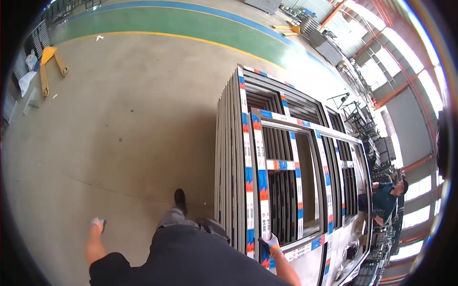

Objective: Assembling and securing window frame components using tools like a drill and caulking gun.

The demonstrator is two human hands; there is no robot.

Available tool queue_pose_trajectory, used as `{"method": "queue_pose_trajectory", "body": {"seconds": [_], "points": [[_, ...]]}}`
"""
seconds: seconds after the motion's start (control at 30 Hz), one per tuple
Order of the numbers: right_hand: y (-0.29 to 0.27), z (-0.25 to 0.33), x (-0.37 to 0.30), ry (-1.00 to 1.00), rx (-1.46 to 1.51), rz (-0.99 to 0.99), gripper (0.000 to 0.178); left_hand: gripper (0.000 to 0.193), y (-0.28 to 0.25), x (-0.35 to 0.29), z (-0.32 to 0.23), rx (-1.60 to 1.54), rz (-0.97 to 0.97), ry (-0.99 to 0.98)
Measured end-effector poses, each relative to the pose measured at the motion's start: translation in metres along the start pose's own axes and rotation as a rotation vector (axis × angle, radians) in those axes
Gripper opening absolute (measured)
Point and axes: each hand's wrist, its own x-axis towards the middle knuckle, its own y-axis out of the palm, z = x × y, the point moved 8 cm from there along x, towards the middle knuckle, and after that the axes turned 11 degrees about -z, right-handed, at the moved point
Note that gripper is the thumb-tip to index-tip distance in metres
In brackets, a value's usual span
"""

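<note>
My right hand (272, 244), in a pale glove, is closed around the near left edge of a large window frame (260, 176). White protective tape with blue and orange print covers the frame's bars. This frame stands in front of a row of similar upright frames (229, 138), packed close together. Away from the frames, my left hand (98, 225) hangs low at my side, gloved too, with its fingers loosely apart and nothing visible in it. At the frame's far right end, a person (385, 198) in a dark shirt and cap has both hands near its edge.
A yellow pallet jack (51, 64) stands at the far left beside stacked profiles. Beyond the grey floor (157, 81) runs a green walkway (143, 20) with a yellow line. Metal racks and stacked parts (358, 114) line the right side. My shoe (180, 199) is beside the frames.
</note>
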Motion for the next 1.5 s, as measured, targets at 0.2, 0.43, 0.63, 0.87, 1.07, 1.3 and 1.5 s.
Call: {"method": "queue_pose_trajectory", "body": {"seconds": [0.2,0.43,0.63,0.87,1.07,1.3,1.5], "points": [[0.071,0.123,0.14,-0.081,-0.088,-0.014,0.051,0.041,-0.274,0.126,-0.407,-0.056,-0.354,0.409],[0.113,0.196,0.263,-0.206,-0.343,-0.126,0.068,0.035,-0.346,0.028,-0.82,-0.013,-0.281,1.119],[0.147,0.296,0.316,-0.1,-0.541,-0.102,0.074,0.031,-0.248,-0.192,-1.069,0.034,-0.263,2.092],[0.181,0.355,0.394,-0.061,-0.588,-0.104,0.076,0.031,-0.103,-0.216,-1.22,0.715,-0.311,2.479],[0.22,0.36,0.439,-0.009,-0.631,-0.128,0.086,0.017,-0.11,-0.168,-1.267,0.677,-0.087,2.52],[0.232,0.354,0.464,0.094,-0.639,-0.257,0.081,0.025,-0.099,-0.155,-1.276,0.709,-0.068,2.638],[0.242,0.378,0.467,0.087,-0.649,-0.188,0.068,0.027,-0.122,-0.135,-1.283,0.753,0.079,2.525]]}}
